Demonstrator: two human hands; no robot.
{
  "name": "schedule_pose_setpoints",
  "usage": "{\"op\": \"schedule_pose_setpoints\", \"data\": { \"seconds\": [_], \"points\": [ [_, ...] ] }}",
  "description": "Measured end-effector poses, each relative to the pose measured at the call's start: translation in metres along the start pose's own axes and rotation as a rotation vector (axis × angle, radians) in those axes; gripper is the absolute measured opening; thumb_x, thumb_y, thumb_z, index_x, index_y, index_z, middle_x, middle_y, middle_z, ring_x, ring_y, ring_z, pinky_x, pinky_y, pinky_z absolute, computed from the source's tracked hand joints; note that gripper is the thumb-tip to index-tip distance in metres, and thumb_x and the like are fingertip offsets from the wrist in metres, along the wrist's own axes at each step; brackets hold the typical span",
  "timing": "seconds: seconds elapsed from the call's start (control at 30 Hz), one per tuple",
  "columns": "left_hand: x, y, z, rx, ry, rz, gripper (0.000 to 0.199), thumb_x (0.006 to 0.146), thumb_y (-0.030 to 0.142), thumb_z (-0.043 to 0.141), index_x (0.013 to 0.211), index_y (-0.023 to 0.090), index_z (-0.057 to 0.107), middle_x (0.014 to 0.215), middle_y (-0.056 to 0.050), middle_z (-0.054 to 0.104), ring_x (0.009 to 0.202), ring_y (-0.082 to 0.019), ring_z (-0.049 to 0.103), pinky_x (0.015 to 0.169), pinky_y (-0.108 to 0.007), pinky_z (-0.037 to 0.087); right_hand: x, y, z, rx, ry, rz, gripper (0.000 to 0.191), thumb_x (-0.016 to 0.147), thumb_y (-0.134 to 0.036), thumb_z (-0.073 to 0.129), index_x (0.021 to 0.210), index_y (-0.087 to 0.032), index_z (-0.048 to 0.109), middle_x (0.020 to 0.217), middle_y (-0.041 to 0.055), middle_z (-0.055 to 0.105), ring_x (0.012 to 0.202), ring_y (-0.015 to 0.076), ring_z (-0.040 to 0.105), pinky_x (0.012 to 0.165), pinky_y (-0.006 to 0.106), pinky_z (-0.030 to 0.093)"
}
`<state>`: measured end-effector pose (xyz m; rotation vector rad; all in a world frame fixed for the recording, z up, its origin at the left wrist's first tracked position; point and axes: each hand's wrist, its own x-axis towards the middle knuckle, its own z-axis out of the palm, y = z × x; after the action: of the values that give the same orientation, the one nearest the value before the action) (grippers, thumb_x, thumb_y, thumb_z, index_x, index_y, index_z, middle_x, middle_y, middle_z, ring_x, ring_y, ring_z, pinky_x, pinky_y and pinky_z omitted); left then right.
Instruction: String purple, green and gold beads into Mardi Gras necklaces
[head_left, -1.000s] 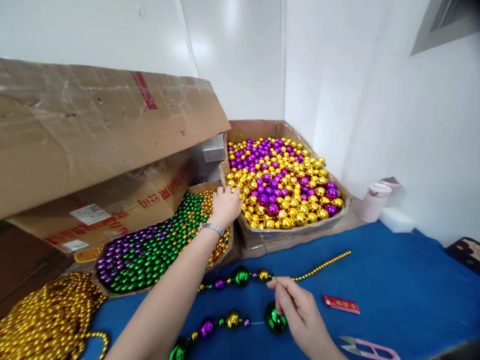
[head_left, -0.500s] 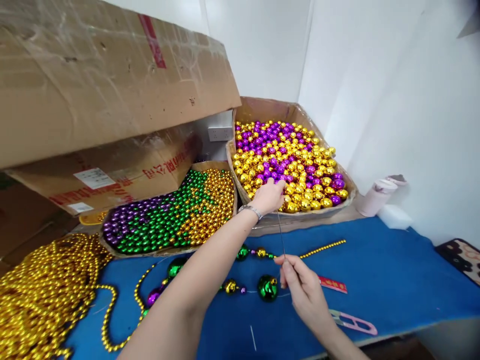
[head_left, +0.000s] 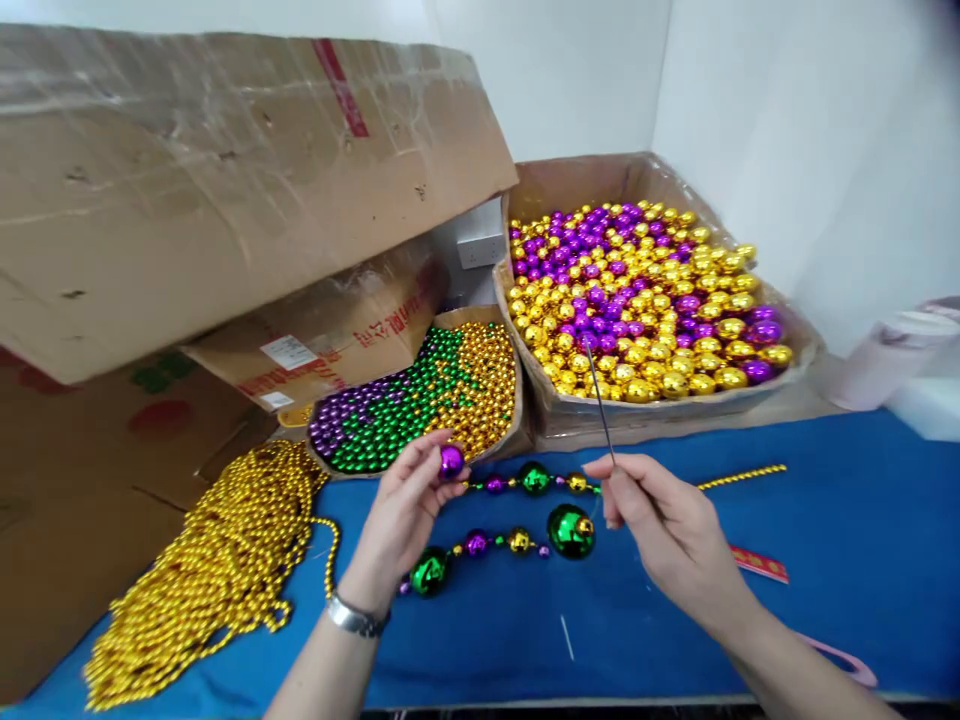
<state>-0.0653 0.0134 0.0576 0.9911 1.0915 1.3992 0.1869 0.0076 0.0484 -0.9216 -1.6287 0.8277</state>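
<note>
My left hand (head_left: 409, 505), with a silver watch on the wrist, pinches a shiny purple bead (head_left: 451, 461) between thumb and fingers. My right hand (head_left: 667, 535) grips a long thin needle (head_left: 600, 400) that points up and away toward the box of gold and purple beads. Beneath and between the hands lies a large green bead (head_left: 566, 535) with a small gold bead on it. A strung row of green, gold and purple beads (head_left: 476, 543) rests on the blue cloth, and a second row (head_left: 534, 478) runs behind it.
A cardboard box (head_left: 577, 182) of gold and purple beads stands at the back right. Left of it, a lower carton (head_left: 523, 425) holds smaller beads. Gold bead chains (head_left: 217, 560) are heaped at left under a large carton (head_left: 247, 180). Pink-handled snips (head_left: 847, 660) lie at right.
My left hand has left the gold and purple bead box and come back left and nearer, now with a purple bead. My right hand still holds the needle. The view has shifted left.
</note>
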Motion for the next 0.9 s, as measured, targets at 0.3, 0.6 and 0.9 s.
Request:
{"op": "schedule_pose_setpoints", "data": {
  "seconds": [0.3,0.6,0.9],
  "points": [
    [-0.054,-0.076,0.001,-0.392,0.135,-0.298,0.025,0.085,0.025,0.058,0.108,0.016,0.061,0.105,-0.010,0.065,0.099,-0.021,0.060,0.090,-0.036,0.049,-0.021,0.030,0.009,-0.243,-0.230,-0.044,0.019,0.094,-0.027,0.043,0.104,-0.026,0.059,0.093,0.0002,0.066,0.082,0.0128,0.062,0.075,0.023,0.045],
    [-0.043,-0.066,-0.013,-0.464,0.218,-0.205,0.026,0.081,0.020,0.062,0.107,0.015,0.062,0.096,-0.007,0.067,0.101,-0.025,0.062,0.091,-0.036,0.049,-0.032,0.038,0.005,-0.327,-0.255,-0.080,0.018,0.094,-0.025,0.045,0.105,-0.027,0.058,0.105,-0.0001,0.067,0.096,0.0124,0.062,0.085,0.021,0.044],
    [-0.051,-0.067,0.011,-0.428,0.132,-0.276,0.022,0.082,0.022,0.062,0.102,0.014,0.064,0.094,-0.007,0.066,0.088,-0.020,0.064,0.079,-0.032,0.054,-0.032,0.037,0.009,-0.332,-0.230,-0.061,0.019,0.094,-0.025,0.044,0.106,-0.026,0.058,0.104,0.0004,0.068,0.095,0.0124,0.063,0.082,0.020,0.045]
  ]
}}
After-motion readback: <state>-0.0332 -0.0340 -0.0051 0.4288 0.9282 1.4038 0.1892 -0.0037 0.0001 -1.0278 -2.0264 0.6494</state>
